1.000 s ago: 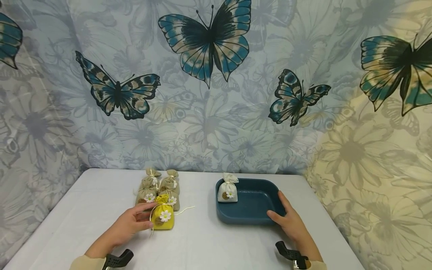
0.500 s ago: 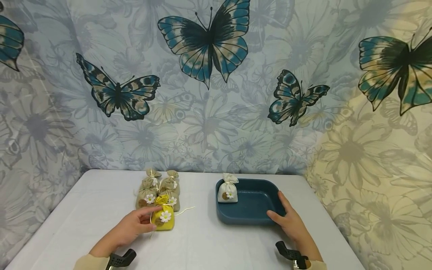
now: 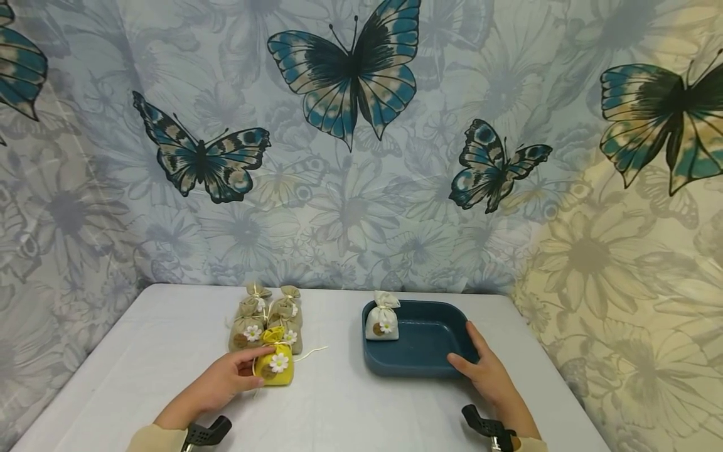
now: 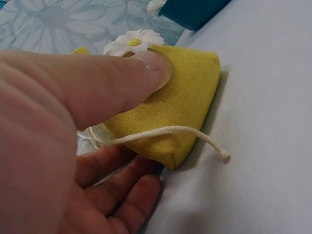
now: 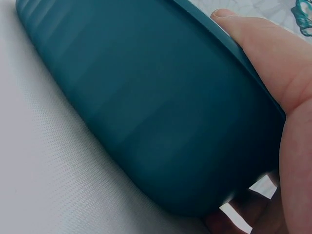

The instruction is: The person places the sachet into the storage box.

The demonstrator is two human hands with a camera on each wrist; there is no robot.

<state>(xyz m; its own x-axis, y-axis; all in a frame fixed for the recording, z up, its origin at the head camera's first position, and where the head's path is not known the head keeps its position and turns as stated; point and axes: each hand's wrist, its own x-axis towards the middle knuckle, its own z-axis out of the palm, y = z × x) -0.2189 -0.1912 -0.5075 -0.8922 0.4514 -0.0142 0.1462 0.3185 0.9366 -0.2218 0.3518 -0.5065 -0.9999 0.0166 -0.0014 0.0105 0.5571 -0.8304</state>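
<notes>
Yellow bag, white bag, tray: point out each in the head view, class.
Yellow bag (image 3: 282,375): head view, on its lower front.
White bag (image 3: 382,316): head view, on its front.
Tray (image 3: 415,368): head view, front wall.

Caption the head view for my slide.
The left hand grips a yellow pouch while the right hand holds a blue dish with a white pouch inside.

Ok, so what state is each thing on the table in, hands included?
Yellow pouch: neck gathered, in the left hand's grip.
Four tan pouches: necks gathered, clustered behind the yellow one.
White pouch: neck gathered, inside the tray.
Tray: uncovered.
Left hand: gripping.
Right hand: holding the tray's right end.
</notes>
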